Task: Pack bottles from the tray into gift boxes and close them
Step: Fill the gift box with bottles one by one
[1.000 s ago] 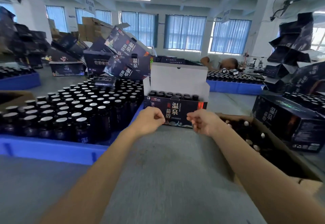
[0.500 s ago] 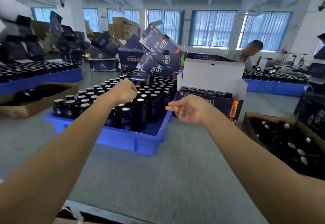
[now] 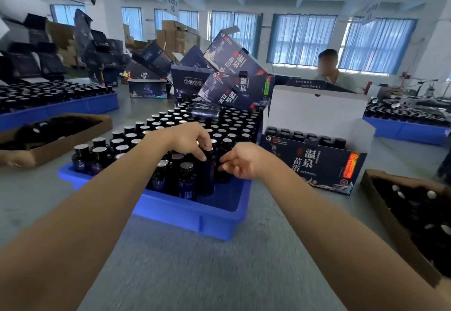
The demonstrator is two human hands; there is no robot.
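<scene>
Far left: a cardboard tray [image 3: 56, 147] holds dark goods; the contents cannot be made out.

Centre left: the blue tray [image 3: 185, 215] stands on the table, packed with upright bottles [image 3: 129, 137]. Only its near right corner is bare. The stock to be packed is large.

Left hand [image 3: 188, 139]: fingers curled downward and pinched round the cap of one bottle [image 3: 207, 174] at the front right of the tray. That bottle is upright among its neighbours and does not appear to be lifted clear.

Right hand [image 3: 240, 161]: just beside the same group of bottles, fingers loosely spread and holding nothing. Whether the fingertips touch glass cannot be told.

Right of the tray: one gift box [image 3: 314, 166] stands open, its white lid [image 3: 317, 112] raised. A single row of caps [image 3: 299, 136] shows along the back. In my judgement the box is part-filled; the front row remains to be loaded and the lid closed.

Behind: a pile of boxes [image 3: 227, 76], tumbled; several look open, and whether any is filled cannot be told.

Far right: a cardboard box [image 3: 393, 225] of dark bottles.

Assessment: early stage; filling and closing remain outstanding.
</scene>
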